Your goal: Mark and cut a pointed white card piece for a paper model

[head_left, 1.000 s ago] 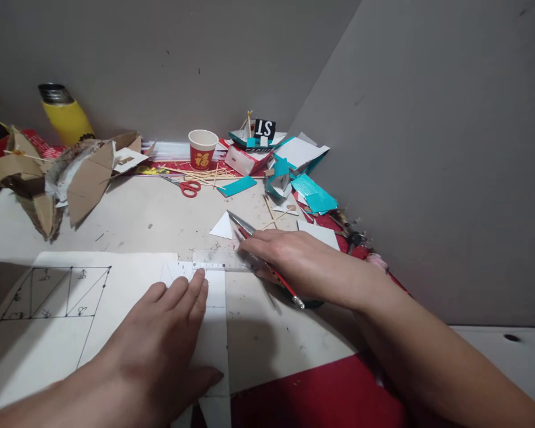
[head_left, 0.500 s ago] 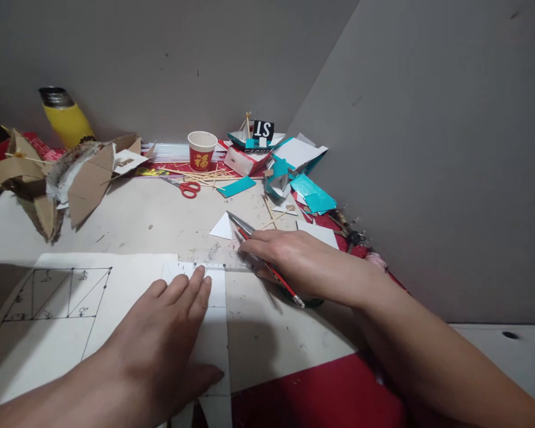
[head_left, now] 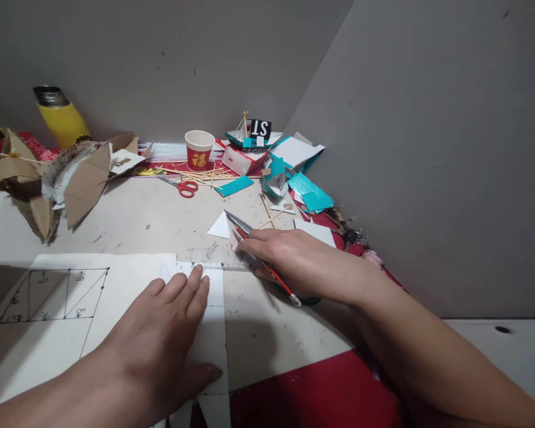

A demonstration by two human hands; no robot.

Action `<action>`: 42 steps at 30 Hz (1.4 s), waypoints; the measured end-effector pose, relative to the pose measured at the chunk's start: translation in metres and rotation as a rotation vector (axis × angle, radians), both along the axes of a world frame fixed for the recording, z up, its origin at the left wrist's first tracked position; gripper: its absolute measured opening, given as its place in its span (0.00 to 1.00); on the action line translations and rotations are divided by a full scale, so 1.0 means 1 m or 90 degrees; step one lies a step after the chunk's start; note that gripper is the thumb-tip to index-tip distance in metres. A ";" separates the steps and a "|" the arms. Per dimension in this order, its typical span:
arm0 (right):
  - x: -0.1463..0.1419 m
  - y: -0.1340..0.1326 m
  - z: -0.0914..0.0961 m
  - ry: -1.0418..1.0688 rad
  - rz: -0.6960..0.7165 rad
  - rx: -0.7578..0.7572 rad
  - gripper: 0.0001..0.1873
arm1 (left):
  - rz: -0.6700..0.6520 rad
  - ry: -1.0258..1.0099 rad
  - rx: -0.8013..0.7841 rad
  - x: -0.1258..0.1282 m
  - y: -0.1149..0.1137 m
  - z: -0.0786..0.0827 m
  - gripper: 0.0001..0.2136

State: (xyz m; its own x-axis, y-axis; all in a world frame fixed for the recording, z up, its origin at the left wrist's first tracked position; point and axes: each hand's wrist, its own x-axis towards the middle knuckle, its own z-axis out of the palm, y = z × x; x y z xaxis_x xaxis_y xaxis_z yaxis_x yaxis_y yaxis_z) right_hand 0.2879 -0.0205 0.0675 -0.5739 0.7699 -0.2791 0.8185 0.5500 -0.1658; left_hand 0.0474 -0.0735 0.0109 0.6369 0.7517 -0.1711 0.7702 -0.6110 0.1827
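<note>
My left hand point(head_left: 160, 333) lies flat with its fingers stretched out, pressing on a white card strip point(head_left: 214, 333) that has lines drawn across it. Its fingertips touch the edge of a clear ruler point(head_left: 218, 257) along the strip's top. My right hand point(head_left: 289, 261) is closed around a red-and-black pencil point(head_left: 289, 292), eraser end toward me. The same hand also holds scissors point(head_left: 238, 222), silver blades pointing away and a dark green handle partly hidden under the palm. By the blade tip sits a small white paper triangle point(head_left: 219, 226).
A sheet with a drawn truss figure point(head_left: 129, 267) lies at left. Behind are cardboard pieces point(head_left: 89, 190), a yellow bottle point(head_left: 65, 122), a red paper cup point(head_left: 200, 151), red-handled scissors point(head_left: 187, 189), thin sticks point(head_left: 205, 176) and teal card pieces point(head_left: 235, 186). Grey walls point(head_left: 405, 148) stand behind and right.
The whole view has shifted slightly, so things appear a little further left. Both hands keep their places on the strip, the pencil and the scissors.
</note>
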 end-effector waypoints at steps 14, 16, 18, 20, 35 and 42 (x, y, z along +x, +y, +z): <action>0.001 0.001 -0.002 -0.010 0.015 0.005 0.11 | -0.017 0.014 -0.017 0.003 0.005 0.007 0.44; 0.001 0.001 -0.001 -0.003 0.017 0.007 0.11 | -0.014 0.013 -0.017 0.003 0.005 0.006 0.44; 0.001 0.000 0.000 -0.003 0.016 0.007 0.11 | -0.012 0.011 -0.018 0.004 0.004 0.005 0.45; 0.001 0.000 0.000 -0.008 0.015 0.007 0.10 | -0.014 0.012 -0.020 0.004 0.004 0.006 0.44; 0.001 0.001 -0.001 -0.023 0.019 0.003 0.09 | -0.009 0.037 -0.055 0.007 0.005 0.015 0.44; 0.006 0.001 -0.002 -0.015 0.023 0.015 0.10 | -0.009 0.076 -0.114 0.008 0.007 0.019 0.45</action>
State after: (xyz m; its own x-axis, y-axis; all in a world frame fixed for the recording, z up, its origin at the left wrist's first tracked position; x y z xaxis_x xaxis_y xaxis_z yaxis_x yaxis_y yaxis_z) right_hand 0.2939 -0.0200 0.0653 -0.5947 0.7554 -0.2753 0.8018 0.5825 -0.1338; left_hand 0.0549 -0.0665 0.0294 0.6148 0.6931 -0.3763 0.7842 -0.5883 0.1976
